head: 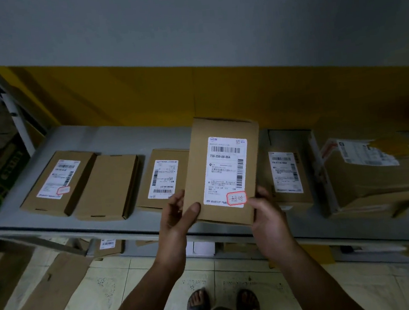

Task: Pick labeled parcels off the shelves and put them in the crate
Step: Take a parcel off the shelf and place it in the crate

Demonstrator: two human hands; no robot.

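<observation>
One labeled parcel (221,175) is pinched at its lower corners by left hand (177,217) and right hand (266,213) — thumbs on top. So shallowly gripped, it could be dropped

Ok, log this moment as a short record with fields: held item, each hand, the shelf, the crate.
held: flat brown cardboard parcel with a white shipping label, label facing the camera
left: left hand grips the parcel's lower left edge, thumb on its front
right: right hand holds its lower right edge
shelf: grey metal shelf bearing more brown cardboard boxes lying flat, among them a plain-topped box
crate: not in view
</observation>
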